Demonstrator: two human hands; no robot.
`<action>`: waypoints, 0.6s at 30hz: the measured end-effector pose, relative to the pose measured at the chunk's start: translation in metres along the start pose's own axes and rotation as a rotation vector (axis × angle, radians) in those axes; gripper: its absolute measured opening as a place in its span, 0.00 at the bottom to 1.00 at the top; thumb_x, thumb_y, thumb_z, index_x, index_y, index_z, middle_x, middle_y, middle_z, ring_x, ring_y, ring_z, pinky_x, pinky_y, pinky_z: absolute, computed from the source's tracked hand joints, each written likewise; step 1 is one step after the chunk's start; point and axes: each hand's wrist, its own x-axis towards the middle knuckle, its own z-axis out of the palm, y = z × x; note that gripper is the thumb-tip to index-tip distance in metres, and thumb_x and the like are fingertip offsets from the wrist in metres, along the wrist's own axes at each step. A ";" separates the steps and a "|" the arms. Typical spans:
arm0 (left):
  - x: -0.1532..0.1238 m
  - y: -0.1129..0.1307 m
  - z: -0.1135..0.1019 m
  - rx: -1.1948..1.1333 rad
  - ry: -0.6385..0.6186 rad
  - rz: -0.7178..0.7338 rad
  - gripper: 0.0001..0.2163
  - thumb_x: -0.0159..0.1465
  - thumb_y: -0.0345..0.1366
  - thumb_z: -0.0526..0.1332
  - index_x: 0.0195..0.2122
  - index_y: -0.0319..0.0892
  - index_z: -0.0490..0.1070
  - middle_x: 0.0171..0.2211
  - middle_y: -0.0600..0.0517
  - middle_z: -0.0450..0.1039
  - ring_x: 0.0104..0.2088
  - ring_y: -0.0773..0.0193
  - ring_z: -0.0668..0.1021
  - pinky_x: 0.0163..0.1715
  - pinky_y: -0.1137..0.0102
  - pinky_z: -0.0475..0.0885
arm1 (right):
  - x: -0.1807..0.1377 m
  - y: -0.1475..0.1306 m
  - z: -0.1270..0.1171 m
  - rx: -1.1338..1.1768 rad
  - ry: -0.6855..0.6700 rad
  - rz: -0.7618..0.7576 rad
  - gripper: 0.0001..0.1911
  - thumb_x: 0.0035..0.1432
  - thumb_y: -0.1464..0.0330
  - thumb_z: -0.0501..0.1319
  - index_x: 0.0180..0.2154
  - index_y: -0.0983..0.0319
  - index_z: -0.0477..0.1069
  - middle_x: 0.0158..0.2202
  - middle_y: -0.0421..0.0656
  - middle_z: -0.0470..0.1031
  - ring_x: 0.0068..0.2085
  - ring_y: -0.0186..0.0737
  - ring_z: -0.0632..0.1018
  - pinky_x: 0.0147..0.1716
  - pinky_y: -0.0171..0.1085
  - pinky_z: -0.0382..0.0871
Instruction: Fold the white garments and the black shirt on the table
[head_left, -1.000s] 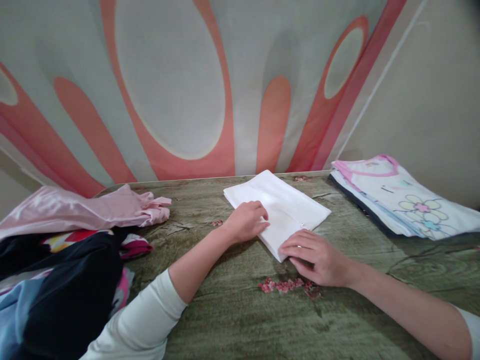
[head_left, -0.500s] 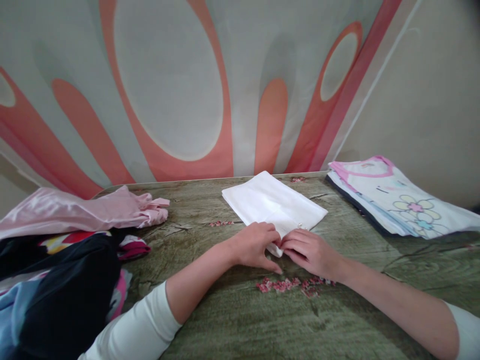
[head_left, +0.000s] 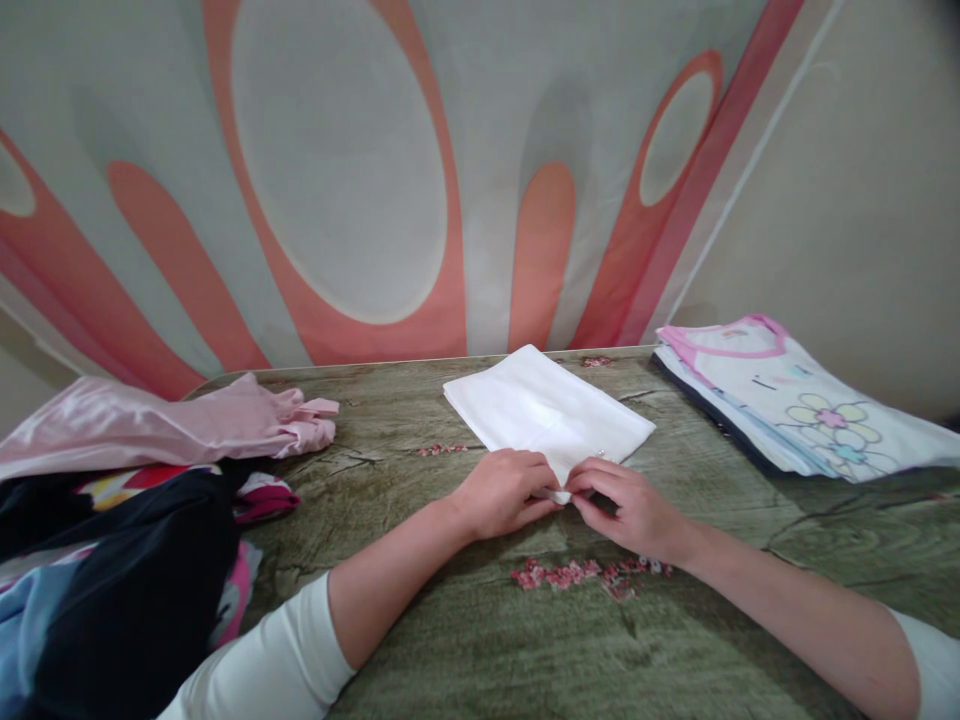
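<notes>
A folded white cloth [head_left: 544, 410] lies on the green wood-patterned table [head_left: 465, 620], near its far edge. My left hand [head_left: 504, 492] and my right hand [head_left: 626, 508] meet at the cloth's near corner. Both have their fingers curled and pinch that corner between them. The corner itself is mostly hidden by my fingers.
A stack of folded clothes [head_left: 795, 405] with a flower print on top lies at the right. A heap of loose clothes, pink satin [head_left: 150, 420] over dark and blue pieces [head_left: 97, 580], fills the left. A curtain with orange ovals [head_left: 390, 180] hangs behind the table.
My left hand slid from the top of the cloth down to its near corner. My right hand shifted slightly left to meet it, and both now pinch that corner.
</notes>
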 end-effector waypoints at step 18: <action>-0.009 -0.011 0.000 -0.184 0.056 -0.047 0.17 0.57 0.42 0.63 0.45 0.41 0.67 0.40 0.48 0.70 0.41 0.60 0.72 0.41 0.68 0.67 | -0.002 0.003 0.001 -0.032 -0.007 -0.013 0.07 0.57 0.73 0.54 0.38 0.61 0.67 0.35 0.45 0.72 0.38 0.39 0.73 0.37 0.38 0.69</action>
